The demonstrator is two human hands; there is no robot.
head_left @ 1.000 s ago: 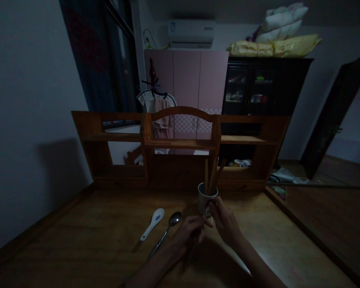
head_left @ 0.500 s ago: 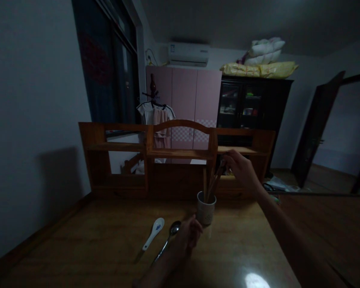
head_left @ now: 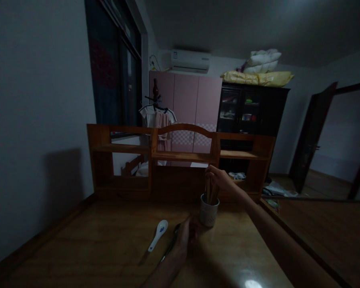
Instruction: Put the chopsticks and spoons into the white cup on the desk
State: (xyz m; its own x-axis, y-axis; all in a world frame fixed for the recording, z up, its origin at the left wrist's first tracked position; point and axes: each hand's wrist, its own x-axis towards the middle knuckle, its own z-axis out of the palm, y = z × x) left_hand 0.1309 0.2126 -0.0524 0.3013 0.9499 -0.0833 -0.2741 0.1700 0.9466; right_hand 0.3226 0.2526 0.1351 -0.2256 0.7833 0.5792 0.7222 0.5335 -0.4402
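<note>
A white cup (head_left: 209, 213) stands on the wooden table (head_left: 108, 248) and holds several wooden chopsticks (head_left: 211, 191). My right hand (head_left: 220, 179) is above the cup, fingers closed on the tops of the chopsticks. My left hand (head_left: 186, 234) rests on the table just left of the cup's base, fingers curled; what it holds, if anything, is hidden. A metal spoon (head_left: 171, 245) lies partly under that hand. A white ceramic spoon (head_left: 157, 236) lies further left.
A low wooden shelf rack (head_left: 180, 156) runs along the table's far edge right behind the cup. A white wall is at the left. A second table surface (head_left: 324, 232) adjoins at the right. Wardrobes and a dark cabinet stand in the room beyond.
My right hand rose from the cup's rim to the chopstick tops, then came down left over the cup. My left hand stayed by the cup's base. The view tilted up.
</note>
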